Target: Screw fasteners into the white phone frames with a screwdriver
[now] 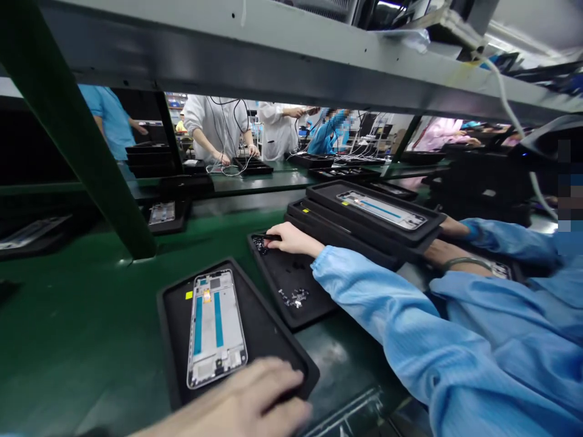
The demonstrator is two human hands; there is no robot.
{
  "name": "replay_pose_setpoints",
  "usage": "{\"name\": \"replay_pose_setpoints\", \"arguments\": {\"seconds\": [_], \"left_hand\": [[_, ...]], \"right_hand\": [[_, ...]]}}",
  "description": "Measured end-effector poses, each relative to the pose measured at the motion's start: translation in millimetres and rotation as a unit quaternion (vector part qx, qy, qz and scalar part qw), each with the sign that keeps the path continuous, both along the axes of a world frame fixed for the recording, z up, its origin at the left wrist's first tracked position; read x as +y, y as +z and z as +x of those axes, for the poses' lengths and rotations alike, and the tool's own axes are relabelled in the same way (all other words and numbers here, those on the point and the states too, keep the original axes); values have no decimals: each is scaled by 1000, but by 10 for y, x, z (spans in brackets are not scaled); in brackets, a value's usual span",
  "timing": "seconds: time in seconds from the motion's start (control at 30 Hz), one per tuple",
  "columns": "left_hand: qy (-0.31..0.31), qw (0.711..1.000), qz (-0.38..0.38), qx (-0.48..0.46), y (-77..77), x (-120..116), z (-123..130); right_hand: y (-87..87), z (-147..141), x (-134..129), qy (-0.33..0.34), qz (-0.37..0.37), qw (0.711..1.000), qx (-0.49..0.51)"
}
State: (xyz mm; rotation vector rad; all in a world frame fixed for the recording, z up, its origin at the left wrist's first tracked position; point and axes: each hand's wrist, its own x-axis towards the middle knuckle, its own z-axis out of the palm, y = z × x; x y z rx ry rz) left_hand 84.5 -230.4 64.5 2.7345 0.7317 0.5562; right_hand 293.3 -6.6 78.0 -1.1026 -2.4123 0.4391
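My left hand, blurred by motion, is over the near edge of a black tray, fingers and thumb apart, nothing visible between them. In that tray lies a silver phone frame with two blue strips and a yellow tab. My right hand, in a blue sleeve, pinches a thin dark tool, apparently tweezers, at the far left corner of a second black tray. Small dark parts lie under the tool tip, and a scattered group of small metallic parts lies nearer in the same tray.
Stacked black trays stand behind my right hand, the top one holding another phone frame. A co-worker's hands are beside them. A green post rises at left; a metal shelf crosses overhead. More people work beyond.
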Motion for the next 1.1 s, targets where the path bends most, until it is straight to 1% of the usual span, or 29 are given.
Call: {"name": "replay_pose_setpoints", "arguments": {"seconds": [0.03, 0.07, 0.1, 0.13, 0.2, 0.23, 0.27, 0.3, 0.33, 0.4, 0.47, 0.57, 0.7, 0.9, 1.0, 1.07, 1.1], "left_hand": [[20, 1000, 11, -6, 26, 125, -88], [60, 998, 25, -14, 45, 276, -204], [117, 992, 40, -21, 54, 442, -338], [178, 982, 58, -24, 51, 611, -477], [303, 948, 94, -28, 14, 910, -721], [349, 932, 98, -27, -15, 1024, -806], [375, 923, 88, -28, -44, 1110, -859], [383, 921, 68, -31, -69, 1169, -882], [376, 925, 43, -38, -89, 1208, -878], [342, 938, -2, -62, -106, 1250, -818], [317, 944, -26, -85, -106, 1284, -741], [308, 945, -35, -107, -117, 1340, -679], [321, 938, -31, -125, -159, 1366, -679], [322, 939, -16, -118, -175, 1358, -668], [323, 939, 23, -119, -119, 1317, -607], [308, 942, 48, -124, -58, 1248, -537], [291, 947, 48, -127, -29, 1205, -500]], "right_hand": [[-32, -29, 6, 11, 0, 1000, -4], [-54, -54, 5, 22, 0, 1000, -7], [-67, -74, -2, 31, -1, 1000, -8], [-77, -87, -10, 38, -1, 999, -7], [-90, -99, -22, 49, -4, 999, -4], [-95, -100, -26, 52, -6, 999, -2], [-101, -100, -28, 53, -9, 999, -1], [-106, -99, -31, 53, -12, 999, -1], [-109, -98, -35, 52, -14, 999, -1], [-111, -97, -48, 46, -19, 999, -2], [-107, -95, -66, 39, -20, 999, -4], [-95, -85, -89, 29, -15, 999, -6], [-70, -51, -106, 16, -6, 1000, -7], [18, 26, -127, 1, 4, 1000, -3], [88, -47, -171, 25, -22, 999, 36], [140, -175, -236, 78, -58, 993, 64], [162, -255, -279, 112, -80, 988, 73]]}}
